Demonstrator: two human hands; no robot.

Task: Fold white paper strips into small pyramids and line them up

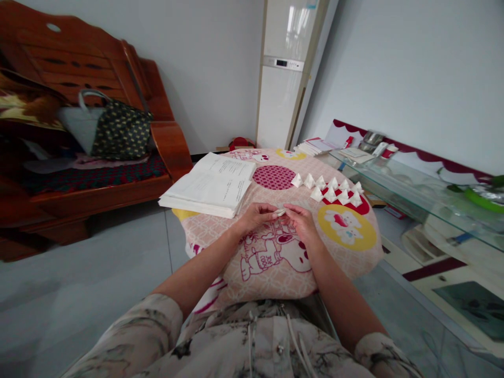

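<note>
A small folded piece of white paper (pixel 280 212) is pinched between my two hands, just above the patterned cloth on the round table. My left hand (pixel 258 216) grips its left side with thumb and fingers pressed together. From the right, the fingertips of my right hand (pixel 301 219) close on the other side. Its exact shape is partly hidden by the fingers. Several folded white paper pyramids (pixel 331 195) stand in two rows at the table's right. Left of my hands lies a thick stack of printed paper sheets (pixel 208 184).
A pink patterned tablecloth (pixel 244 289) covers the table. To the right is a glass-topped cabinet (pixel 413 184) holding papers, a metal container and cups. A wooden sofa (pixel 173 147) with bags (pixel 118 128) on it stands at left. A tall white air conditioner (pixel 279 100) is at the back.
</note>
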